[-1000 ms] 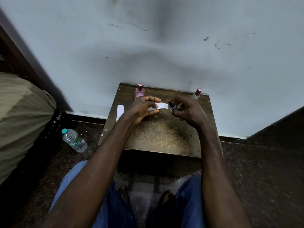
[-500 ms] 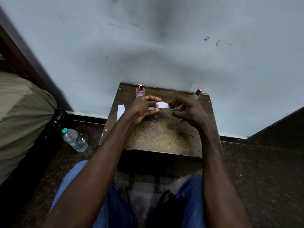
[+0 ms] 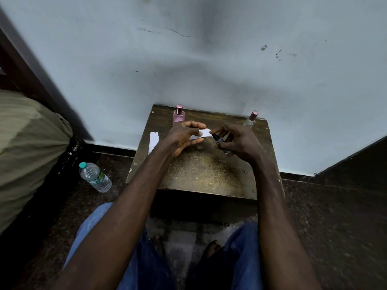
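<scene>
Above a small brown wooden table (image 3: 205, 176), my left hand (image 3: 184, 136) pinches a white paper strip (image 3: 204, 133) between thumb and fingers. My right hand (image 3: 236, 141) grips a small dark bottle (image 3: 219, 141), its dark top pointing at the strip's right end. The bottle is mostly hidden by my fingers. Both hands are held close together over the table's far half.
A pink perfume bottle (image 3: 178, 116) and a clear bottle with a pink cap (image 3: 250, 119) stand at the table's back edge against the pale wall. More white strips (image 3: 153, 141) lie at the table's left. A plastic water bottle (image 3: 95, 177) lies on the floor at left.
Both hands have stayed nearly in place; my right hand's fingers have shifted slightly around the small bottle near the strip's end.
</scene>
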